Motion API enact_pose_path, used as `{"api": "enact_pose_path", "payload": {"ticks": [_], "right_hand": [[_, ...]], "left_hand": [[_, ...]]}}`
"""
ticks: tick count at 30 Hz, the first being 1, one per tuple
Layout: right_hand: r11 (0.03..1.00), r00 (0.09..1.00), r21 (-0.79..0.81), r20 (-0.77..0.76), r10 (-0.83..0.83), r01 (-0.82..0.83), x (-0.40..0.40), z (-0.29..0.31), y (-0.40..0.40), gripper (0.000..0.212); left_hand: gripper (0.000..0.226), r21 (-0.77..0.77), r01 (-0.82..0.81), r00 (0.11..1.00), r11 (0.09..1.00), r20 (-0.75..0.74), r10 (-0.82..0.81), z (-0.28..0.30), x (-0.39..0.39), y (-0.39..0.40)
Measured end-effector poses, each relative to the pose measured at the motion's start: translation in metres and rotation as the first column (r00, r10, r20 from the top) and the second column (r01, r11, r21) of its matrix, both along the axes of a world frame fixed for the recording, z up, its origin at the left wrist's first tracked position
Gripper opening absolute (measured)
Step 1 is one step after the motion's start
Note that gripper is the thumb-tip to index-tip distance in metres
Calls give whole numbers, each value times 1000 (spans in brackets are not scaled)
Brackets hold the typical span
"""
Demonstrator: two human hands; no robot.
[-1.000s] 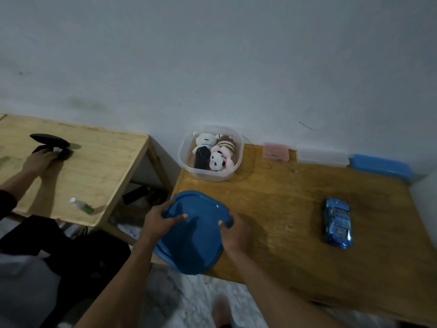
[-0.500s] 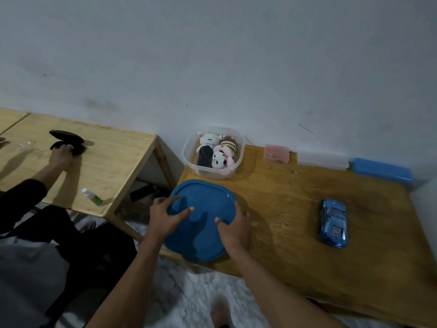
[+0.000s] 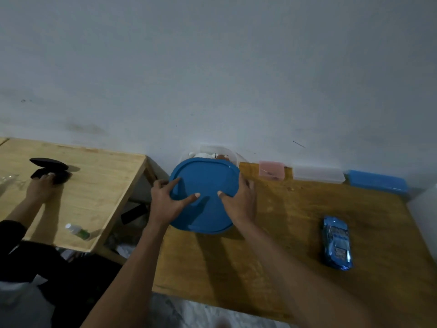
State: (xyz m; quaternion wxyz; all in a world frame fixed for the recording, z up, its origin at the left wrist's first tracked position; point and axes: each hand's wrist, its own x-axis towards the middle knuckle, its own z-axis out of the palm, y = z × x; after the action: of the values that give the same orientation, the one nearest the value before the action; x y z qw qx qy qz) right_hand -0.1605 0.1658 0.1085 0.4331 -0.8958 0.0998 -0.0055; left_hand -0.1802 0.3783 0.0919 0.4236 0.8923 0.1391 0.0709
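Observation:
I hold a blue round-cornered lid [image 3: 205,183] with both hands over the clear plastic tub [image 3: 234,155] at the back left of my table. My left hand [image 3: 169,200] grips the lid's left edge, thumb lying on top. My right hand [image 3: 241,201] grips the right edge, thumb on top and fingers wrapped round the rim. The lid hides most of the tub; only its far rim and a bit of the plush toys [image 3: 208,155] inside show above the lid.
A blue toy car [image 3: 337,242] lies on the dark wooden table [image 3: 272,245] to the right. Pink [image 3: 271,170], clear [image 3: 318,175] and blue [image 3: 378,182] flat boxes line the wall. On the lighter table [image 3: 94,185] at left, another person's hand [image 3: 41,188] touches a black case [image 3: 50,170]; a small bottle [image 3: 78,231] lies there.
Both hands carried the blue lid away from the table's near edge, forward and up, until it covers the tub of plush toys. The other person's hand stays at the black case.

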Motion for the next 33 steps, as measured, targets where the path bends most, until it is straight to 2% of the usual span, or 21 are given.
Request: {"api": "enact_pose_path", "payload": {"ticks": [8, 15, 18, 21, 25, 33], "right_hand": [[998, 1000, -54, -13, 14, -15, 78, -16, 19, 97], [995, 1000, -99, -29, -5, 3, 118, -31, 30, 94], [967, 998, -256, -57, -8, -6, 123, -37, 30, 92], [935, 998, -355, -62, -15, -8, 121, -45, 30, 91], [942, 999, -336, -44, -15, 0, 119, -54, 33, 90], [937, 996, -348, -88, -1, -30, 119, -57, 38, 91]], "left_hand": [[122, 201, 116, 992, 973, -68, -104, -14, 79, 23], [115, 292, 140, 989, 946, -79, -122, -32, 127, 27], [116, 342, 144, 988, 929, -99, -117, -38, 135, 29], [119, 291, 147, 989, 945, -76, -130, -45, 134, 29], [118, 219, 156, 987, 963, -67, -144, -51, 130, 25], [110, 304, 186, 980, 934, -127, -153, -53, 127, 24]]}}
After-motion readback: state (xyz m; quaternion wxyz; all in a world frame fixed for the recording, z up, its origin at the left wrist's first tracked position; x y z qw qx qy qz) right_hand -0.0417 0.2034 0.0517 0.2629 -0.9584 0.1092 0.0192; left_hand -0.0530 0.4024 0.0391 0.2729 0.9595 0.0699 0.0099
